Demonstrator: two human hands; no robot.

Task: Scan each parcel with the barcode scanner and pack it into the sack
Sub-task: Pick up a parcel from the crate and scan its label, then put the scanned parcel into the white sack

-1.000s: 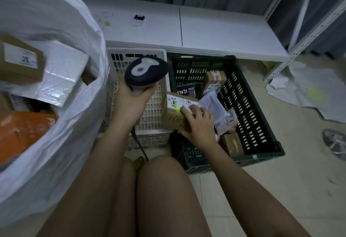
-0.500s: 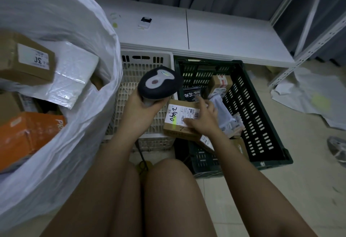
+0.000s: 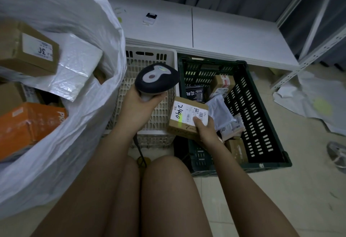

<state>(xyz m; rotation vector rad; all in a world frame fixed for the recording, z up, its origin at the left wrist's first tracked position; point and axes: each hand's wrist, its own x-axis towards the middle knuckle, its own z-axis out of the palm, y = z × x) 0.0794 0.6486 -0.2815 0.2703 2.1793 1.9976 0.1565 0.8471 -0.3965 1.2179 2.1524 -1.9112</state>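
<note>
My left hand [image 3: 139,105] grips the handle of a dark barcode scanner [image 3: 156,78] with a grey top, its head pointing right over a white crate. My right hand [image 3: 206,133] holds a small brown cardboard parcel [image 3: 185,118] by its near right corner, thumb on the white label marked "2440". The parcel sits level between the white crate and a dark green crate [image 3: 262,117]. A large white sack [image 3: 71,105] stands open at the left, holding a brown box [image 3: 28,51], a white wrapped parcel [image 3: 74,68] and an orange box [image 3: 28,124].
The green crate holds several more parcels: a taped brown box [image 3: 223,84], a black packet [image 3: 194,92], a grey mailer bag [image 3: 221,113]. The white crate [image 3: 151,57] stands beside it. A low white shelf [image 3: 215,36] runs behind. Loose white sheets [image 3: 314,104] lie on the floor at right.
My right hand lifted the brown parcel off the green crate's pile toward the scanner and shifted its grip to the near corner, baring the label. The scanner stayed beside it.
</note>
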